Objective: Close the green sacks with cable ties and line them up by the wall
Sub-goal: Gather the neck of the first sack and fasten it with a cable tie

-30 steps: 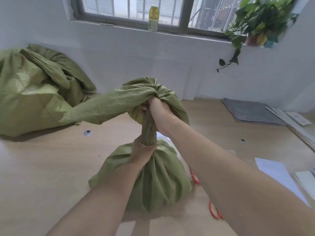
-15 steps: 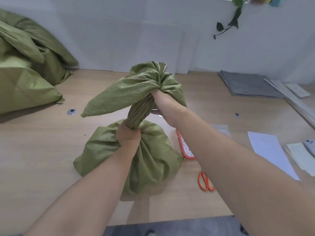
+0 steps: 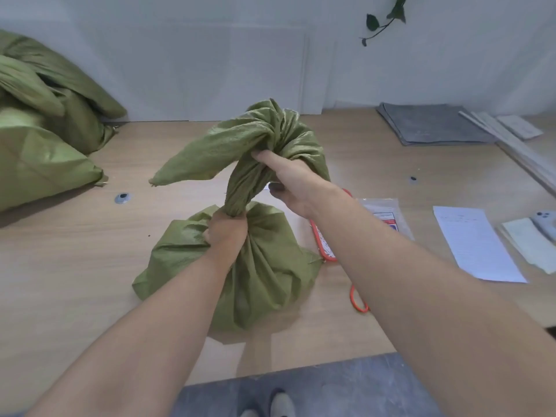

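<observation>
Right now the green sack stands near the middle of the wooden table, straight in front of the person. Its body is slumped wide and its neck is twisted into a rope that rises nearly upright, leaning a little toward the right hand. The left hand is wrapped round the foot of that rope, fingers curled tight just where it meets the bulging body. The right hand grips higher, fingers and thumb closed round the top of the twist, where the loose mouth folds over and droops to the person's left.

So the neck's long axis runs from one fist up to the other, and the bare stretch between them is where a tie would go. No cable tie shows in either hand. A clear packet lies on the table just right of the sack, partly behind the right forearm; whether it holds ties I cannot tell. It is nearer the right hand, so I judge that hand would let go to fetch one while the left pins the twist. More green sacks are heaped at far left against the wall, well apart from this one.
</observation>
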